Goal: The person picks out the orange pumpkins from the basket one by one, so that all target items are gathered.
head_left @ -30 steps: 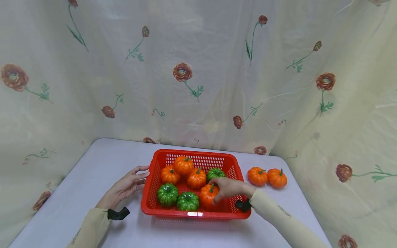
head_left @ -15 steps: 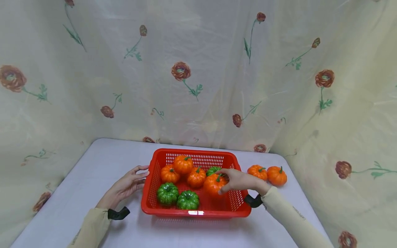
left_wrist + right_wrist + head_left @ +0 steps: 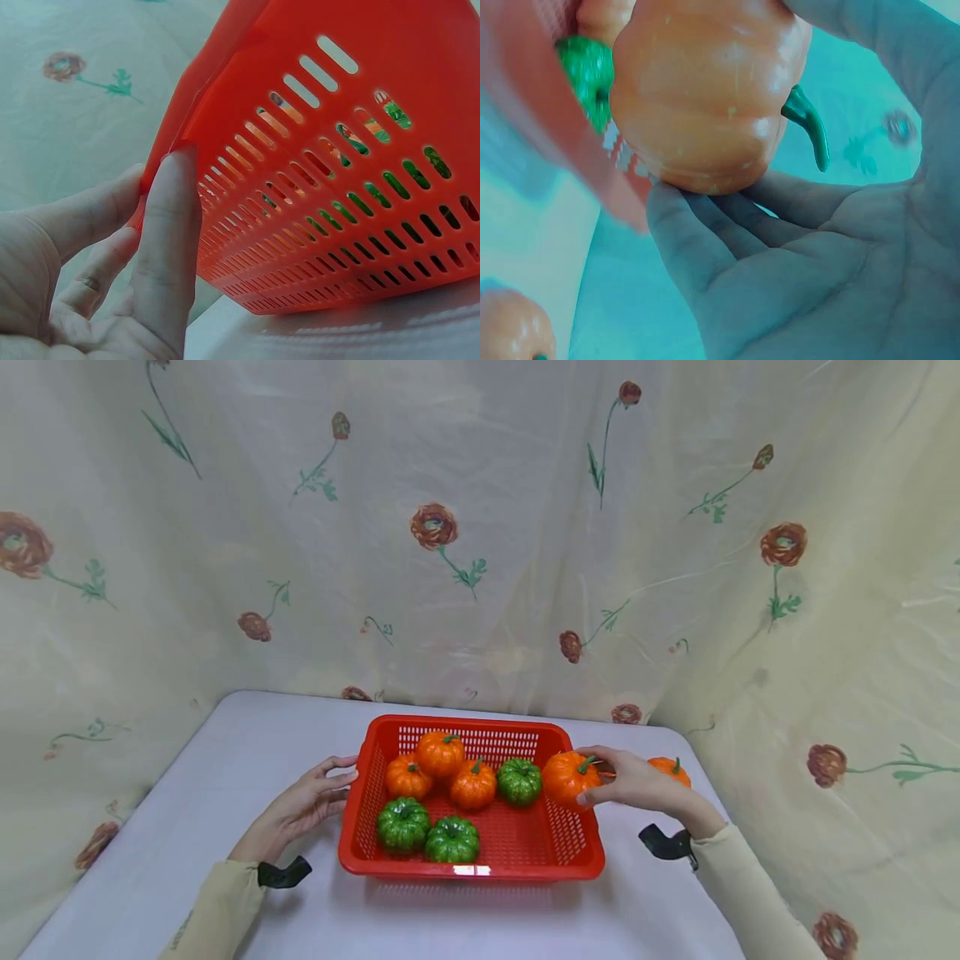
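Grip of right hand (image 3: 637,781): pinching orange pumpkin (image 3: 566,781) by its sides, likely surer than the stem (image 3: 810,127); pumpkin at right rim of red basket (image 3: 405,867). Left hand (image 3: 303,806), spread, touches left rim, apparently steadying.

Flowered sheeting (image 3: 510,460) hangs behind a white table (image 3: 270,735).

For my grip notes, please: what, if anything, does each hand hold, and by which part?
The right hand holds an orange pumpkin by its sides. The left hand touches the rim of the red basket.
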Demonstrator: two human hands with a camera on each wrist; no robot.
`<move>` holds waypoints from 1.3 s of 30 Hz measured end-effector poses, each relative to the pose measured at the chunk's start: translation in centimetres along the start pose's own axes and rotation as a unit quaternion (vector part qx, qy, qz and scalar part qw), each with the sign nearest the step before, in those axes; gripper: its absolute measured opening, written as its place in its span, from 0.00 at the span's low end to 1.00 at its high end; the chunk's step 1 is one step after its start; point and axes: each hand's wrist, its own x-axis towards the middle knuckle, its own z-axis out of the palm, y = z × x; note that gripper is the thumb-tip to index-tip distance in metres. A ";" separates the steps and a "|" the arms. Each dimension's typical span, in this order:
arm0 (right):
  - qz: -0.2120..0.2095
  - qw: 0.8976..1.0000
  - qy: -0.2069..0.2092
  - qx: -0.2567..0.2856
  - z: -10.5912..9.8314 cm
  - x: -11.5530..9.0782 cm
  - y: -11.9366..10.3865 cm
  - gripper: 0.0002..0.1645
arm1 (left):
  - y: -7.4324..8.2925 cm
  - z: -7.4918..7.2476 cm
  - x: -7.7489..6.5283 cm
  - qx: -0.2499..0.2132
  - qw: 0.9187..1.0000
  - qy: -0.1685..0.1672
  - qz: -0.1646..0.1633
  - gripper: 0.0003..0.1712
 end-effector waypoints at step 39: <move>0.164 0.982 0.089 0.004 0.8 -1.4 14.1 0.51 | 0.2 0.1 0.0 0.016 1.000 -0.001 0.008 0.32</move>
